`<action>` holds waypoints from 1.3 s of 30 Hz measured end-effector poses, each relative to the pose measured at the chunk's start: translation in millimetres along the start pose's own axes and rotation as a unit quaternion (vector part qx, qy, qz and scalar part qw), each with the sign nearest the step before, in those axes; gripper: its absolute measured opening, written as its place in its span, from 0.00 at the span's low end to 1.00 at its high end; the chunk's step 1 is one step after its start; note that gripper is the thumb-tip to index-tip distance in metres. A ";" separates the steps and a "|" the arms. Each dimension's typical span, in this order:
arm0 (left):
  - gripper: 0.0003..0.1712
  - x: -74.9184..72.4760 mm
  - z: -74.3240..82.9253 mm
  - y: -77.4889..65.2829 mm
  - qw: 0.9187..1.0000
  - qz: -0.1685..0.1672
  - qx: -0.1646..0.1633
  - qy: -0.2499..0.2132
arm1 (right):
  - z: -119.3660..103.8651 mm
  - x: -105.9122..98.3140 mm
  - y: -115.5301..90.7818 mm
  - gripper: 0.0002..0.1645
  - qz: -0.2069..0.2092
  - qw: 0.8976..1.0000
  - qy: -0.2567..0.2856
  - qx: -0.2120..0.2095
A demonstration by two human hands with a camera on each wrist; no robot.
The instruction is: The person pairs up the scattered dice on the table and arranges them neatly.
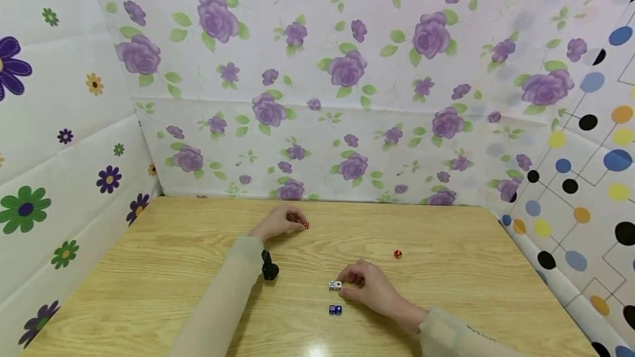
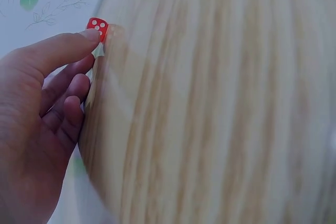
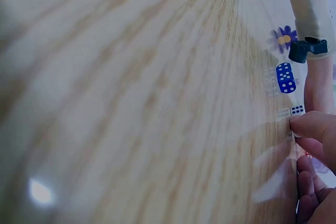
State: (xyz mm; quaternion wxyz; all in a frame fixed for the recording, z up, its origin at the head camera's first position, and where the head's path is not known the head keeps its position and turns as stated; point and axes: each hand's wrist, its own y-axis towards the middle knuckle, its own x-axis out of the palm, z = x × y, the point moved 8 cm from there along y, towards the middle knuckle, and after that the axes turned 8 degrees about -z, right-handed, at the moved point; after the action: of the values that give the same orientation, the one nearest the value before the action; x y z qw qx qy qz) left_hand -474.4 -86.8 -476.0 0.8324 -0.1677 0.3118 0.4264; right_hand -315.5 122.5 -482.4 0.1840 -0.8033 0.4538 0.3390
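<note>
My left hand [image 1: 281,222] is at the far middle of the table, its thumb and fingertips pinching a red die [image 2: 96,28] that shows five dots in the left wrist view. Closer in, my right hand [image 1: 369,289] pinches the right one of two white dice [image 1: 332,285], which sit side by side. Just in front of them lies a touching pair of blue dice [image 1: 335,309]. A second red die [image 1: 398,254] rests apart, beyond the right hand and to its right. In the right wrist view the fingers partly hide the white dice [image 3: 297,110].
The wooden table [image 1: 173,269] reaches back to a flower-printed cloth wall [image 1: 307,142]. Patterned sheets also stand at left and right. A black wrist camera [image 1: 269,266] is strapped to the left sleeve.
</note>
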 end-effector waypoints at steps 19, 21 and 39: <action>0.02 17.4 35.3 -10.2 0.999 0.004 0.038 0.007 | 0.4 -1.3 -0.4 0.08 0.009 1.000 0.002 0.000; 0.02 22.3 39.2 -13.3 0.999 0.002 0.037 0.002 | 0.6 -1.5 -0.7 0.07 0.010 1.000 0.004 0.000; 0.04 62.5 63.9 -36.6 0.996 -0.047 0.071 0.010 | -0.6 -1.1 -1.4 0.07 0.019 1.000 0.001 0.000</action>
State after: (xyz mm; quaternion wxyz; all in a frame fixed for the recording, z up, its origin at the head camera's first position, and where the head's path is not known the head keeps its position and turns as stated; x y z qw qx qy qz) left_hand -393.0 -35.4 -468.9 0.8582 -0.1263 0.3413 0.3620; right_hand -314.5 123.6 -481.2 0.1771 -0.7950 0.4690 0.3416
